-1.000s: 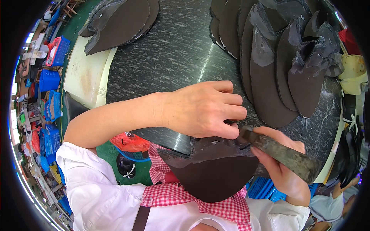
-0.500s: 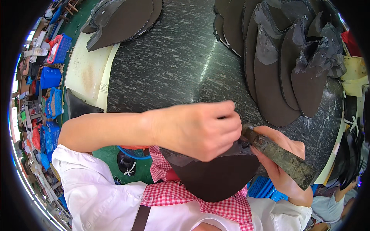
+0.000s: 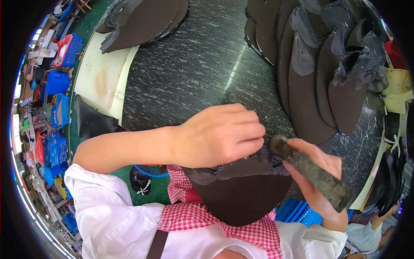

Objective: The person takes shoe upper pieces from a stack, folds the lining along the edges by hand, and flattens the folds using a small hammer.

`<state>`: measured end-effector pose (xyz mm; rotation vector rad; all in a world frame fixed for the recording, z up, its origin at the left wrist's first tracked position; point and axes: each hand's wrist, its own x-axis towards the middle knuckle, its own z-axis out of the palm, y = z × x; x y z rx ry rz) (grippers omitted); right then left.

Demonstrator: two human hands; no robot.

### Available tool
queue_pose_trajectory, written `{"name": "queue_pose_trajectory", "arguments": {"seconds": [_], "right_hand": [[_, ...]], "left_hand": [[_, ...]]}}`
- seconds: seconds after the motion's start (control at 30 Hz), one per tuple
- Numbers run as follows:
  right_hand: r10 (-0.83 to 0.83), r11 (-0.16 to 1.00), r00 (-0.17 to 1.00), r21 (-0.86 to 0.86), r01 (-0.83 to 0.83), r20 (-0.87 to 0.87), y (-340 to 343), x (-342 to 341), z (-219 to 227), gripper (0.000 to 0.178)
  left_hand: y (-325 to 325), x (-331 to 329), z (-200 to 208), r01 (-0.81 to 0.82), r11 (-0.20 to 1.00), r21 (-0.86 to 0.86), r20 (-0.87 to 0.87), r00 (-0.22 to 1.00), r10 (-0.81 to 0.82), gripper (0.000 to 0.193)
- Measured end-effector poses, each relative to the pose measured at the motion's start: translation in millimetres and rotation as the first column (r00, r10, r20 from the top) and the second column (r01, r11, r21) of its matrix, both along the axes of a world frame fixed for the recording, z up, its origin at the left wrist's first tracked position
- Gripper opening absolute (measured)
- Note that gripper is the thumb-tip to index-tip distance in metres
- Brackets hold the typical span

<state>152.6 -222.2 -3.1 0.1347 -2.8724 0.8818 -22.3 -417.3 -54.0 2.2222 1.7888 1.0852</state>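
The piece [image 3: 243, 198], dark brown w/ a grey band [image 3: 241, 169] along its far edge, lies at the near rim of the bench [image 3: 194, 77], its rounded end out over the check cloth [image 3: 183, 218]. That's the one being worked; part-way thru, I'd judge, w/ both hands at its far edge.

L hand [image 3: 220, 136] is over the piece's far edge, knuckles up, fingers curled under. Can't tell if its grip is clamped on the edge or just folded, b/c the tips are hidden. R hand [image 3: 330, 163], by the piece's far R corner, has its grip closed round a worn, mottled tool [image 3: 317, 175]; the tool's round end points toward the L hand, w/ a small gap btwn.

Progress: grey band is on, near part plain brown. Band looks uneven in spots, so prob. not finished there, tho that's only my read.

Beyond the piece & to its R, a big heap [image 3: 308, 103] of similar ones, overlapping, many w/ grey ends; beyond & to its L, a smaller heap [image 3: 151, 17], also part grey. So that much is done on those; can't tell which are complete. The piece lies apart from both.
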Motion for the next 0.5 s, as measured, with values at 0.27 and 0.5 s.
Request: {"name": "queue_pose_trajectory", "arguments": {"seconds": [0.27,0.5], "right_hand": [[0.033,0.998,0.999,0.052,-0.032,-0.008,-5.6,-13.0,4.4,0.045],[0.036,0.986,0.993,0.168,-0.017,-0.109,-7.1,-7.8,-6.4,0.045]], "left_hand": [[-4.8,23.5,6.6,-0.008,1.0,0.005,-0.367,0.93,0.009,0.028],[-8.4,6.0,1.9,-0.168,0.984,-0.055,0.152,0.973,0.175,0.024]]}}
